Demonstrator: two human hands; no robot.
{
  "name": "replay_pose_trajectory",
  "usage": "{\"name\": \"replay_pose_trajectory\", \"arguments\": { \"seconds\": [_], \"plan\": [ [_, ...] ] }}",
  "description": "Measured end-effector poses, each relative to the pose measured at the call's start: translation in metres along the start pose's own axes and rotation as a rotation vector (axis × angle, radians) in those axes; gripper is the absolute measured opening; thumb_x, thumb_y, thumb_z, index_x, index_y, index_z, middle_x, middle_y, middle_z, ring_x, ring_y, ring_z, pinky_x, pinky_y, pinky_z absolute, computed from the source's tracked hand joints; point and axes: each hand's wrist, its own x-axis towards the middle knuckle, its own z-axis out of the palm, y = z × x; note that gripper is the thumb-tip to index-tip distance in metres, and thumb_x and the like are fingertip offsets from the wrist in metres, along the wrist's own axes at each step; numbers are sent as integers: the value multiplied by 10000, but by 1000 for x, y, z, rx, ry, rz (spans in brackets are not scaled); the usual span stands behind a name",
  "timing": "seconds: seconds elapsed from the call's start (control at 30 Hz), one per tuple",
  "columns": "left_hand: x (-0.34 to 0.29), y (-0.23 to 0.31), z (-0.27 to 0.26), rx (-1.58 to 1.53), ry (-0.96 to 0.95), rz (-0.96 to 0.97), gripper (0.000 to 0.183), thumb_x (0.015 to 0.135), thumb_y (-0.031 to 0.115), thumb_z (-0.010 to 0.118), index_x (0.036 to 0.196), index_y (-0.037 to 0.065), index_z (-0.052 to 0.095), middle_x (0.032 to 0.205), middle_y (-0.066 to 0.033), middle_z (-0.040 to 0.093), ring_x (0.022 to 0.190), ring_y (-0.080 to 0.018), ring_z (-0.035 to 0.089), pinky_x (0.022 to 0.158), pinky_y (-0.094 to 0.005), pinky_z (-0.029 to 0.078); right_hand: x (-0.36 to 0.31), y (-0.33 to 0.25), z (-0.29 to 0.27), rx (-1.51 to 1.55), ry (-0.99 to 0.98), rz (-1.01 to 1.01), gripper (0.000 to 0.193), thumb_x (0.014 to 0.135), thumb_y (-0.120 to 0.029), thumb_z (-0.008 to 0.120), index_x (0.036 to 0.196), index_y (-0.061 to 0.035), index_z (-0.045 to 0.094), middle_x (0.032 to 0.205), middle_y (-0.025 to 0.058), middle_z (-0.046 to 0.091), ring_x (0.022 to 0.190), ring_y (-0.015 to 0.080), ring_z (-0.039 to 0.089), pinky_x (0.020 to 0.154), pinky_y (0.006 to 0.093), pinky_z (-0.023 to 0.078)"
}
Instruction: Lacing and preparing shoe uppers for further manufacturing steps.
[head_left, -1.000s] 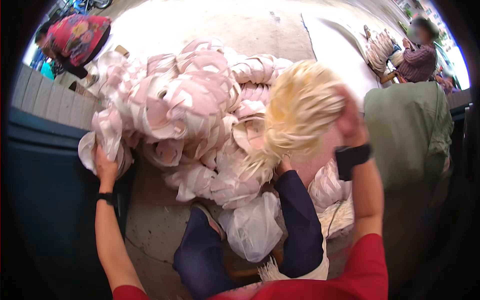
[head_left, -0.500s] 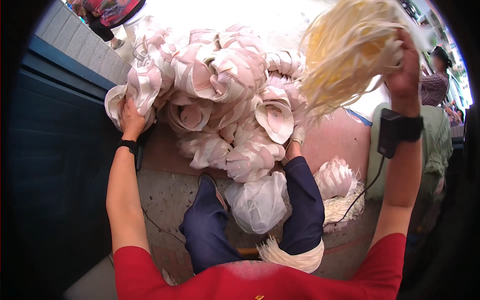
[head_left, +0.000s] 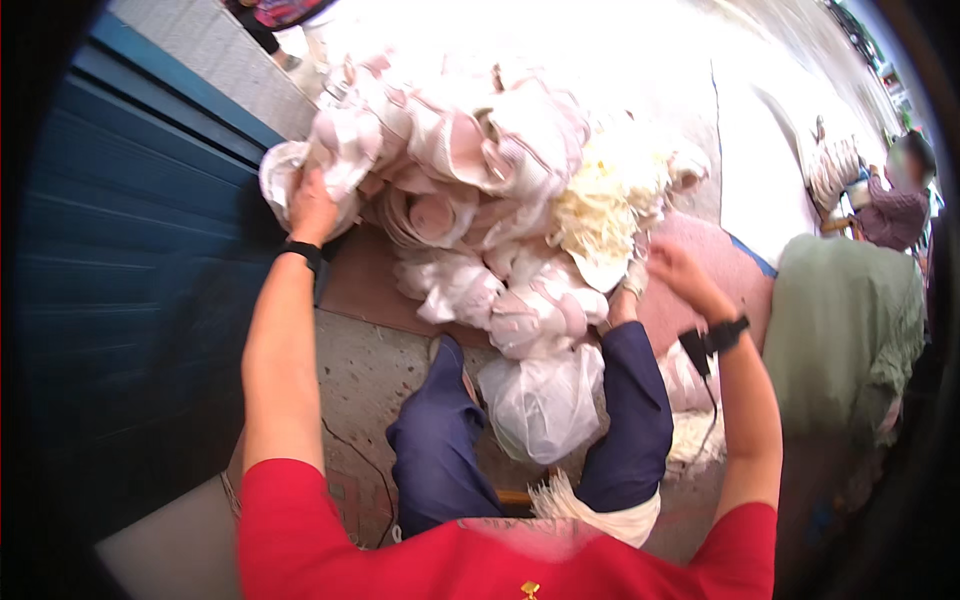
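A large heap of pink-and-white bundles (head_left: 430, 215), seemingly of stacked cloth-like pieces, lies in front of my feet. At its left end my left hand (head_left: 313, 205) is closed on the edge of a pink-and-white bundle (head_left: 345, 150), its fingers partly hidden inside. A loose bunch of pale yellow strips (head_left: 605, 200) rests on the heap's right side. Just below and to the right of it, my right hand (head_left: 682, 270) hangs with nothing in it, its fingers slightly bent and apart.
A clear plastic bag (head_left: 543, 405) sits between my legs. White strands (head_left: 695, 440) lie by my right leg, and more strands (head_left: 600, 515) beside my thigh. A blue shutter-like panel (head_left: 150, 200) stands left, a green-covered mound (head_left: 845, 330) right. Another person (head_left: 895, 205) sits far right.
My right hand has come down from the upper right and let go of the yellow strips, which now lie on the heap. My left hand stays on its bundle. The view has shifted.
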Motion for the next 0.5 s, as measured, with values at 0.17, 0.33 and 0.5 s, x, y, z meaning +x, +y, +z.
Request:
{"name": "replay_pose_trajectory", "arguments": {
  "seconds": [0.17, 0.33, 0.5],
  "plan": [
    [-11, 16, -7, -93, 7, -129, 184, 710, 55, 505, 888, 19, 478, 861, -228, 574, 772, -394, 558, 703, -457, 437, -88, 21, 13, 92, -5, 221, 296, 774, -118, 567, 1018, 44, 526, 871, 85, 586, 788, 147, 542, 723, 273, 437],
    [5, 8, -51, -172, -3, -393, 199, 734, 119, 522, 900, 10, 524, 830, -244, 583, 820, -402, 558, 718, -454, 435, -142, 16, 17, 262, -5, 422, 367, 782, -160, 567, 1072, 52, 497, 872, 82, 597, 764, 129, 565, 662, 245, 443],
    [12, 7, -97, -379, 155, -385, 261, 762, 215, 554, 828, -34, 598, 818, -247, 588, 806, -387, 568, 708, -418, 440, -164, 18, 15, 436, 100, 538, 407, 800, -171, 553, 1136, 37, 452, 887, 63, 588, 740, 129, 582, 631, 237, 450]
  ]
}}
